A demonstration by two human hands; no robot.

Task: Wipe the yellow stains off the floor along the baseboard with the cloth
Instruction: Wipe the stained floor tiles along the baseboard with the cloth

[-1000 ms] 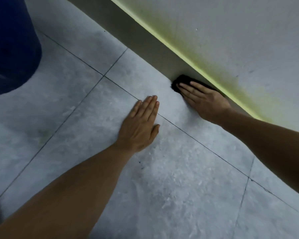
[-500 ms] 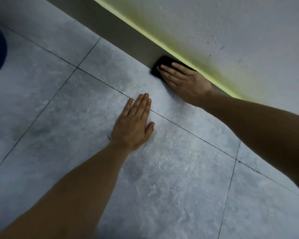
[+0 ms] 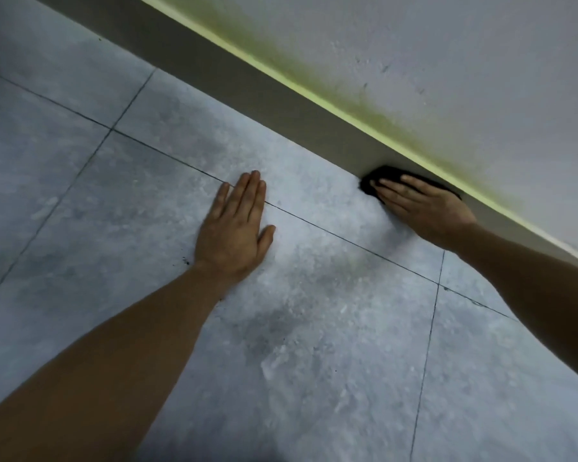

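A black cloth [image 3: 374, 178] lies on the grey tiled floor [image 3: 314, 328] where it meets the grey baseboard [image 3: 281, 108]. My right hand [image 3: 421, 208] presses flat on the cloth, fingers pointing left, and covers most of it. My left hand [image 3: 237, 225] rests flat on the floor, fingers together, holding nothing, well left of the cloth. A yellow-green stain [image 3: 347, 95] runs along the top edge of the baseboard and up the white wall. No yellow stain shows on the floor tiles near the cloth.
The white wall [image 3: 481, 78] fills the upper right. Dark grout lines [image 3: 347, 241] cross the floor between the large tiles. A few small dark specks [image 3: 185, 260] lie by my left wrist.
My right hand with the cloth has slid rightward along the baseboard, away from my left hand. The view has shifted, and the blue container at the left is out of sight.
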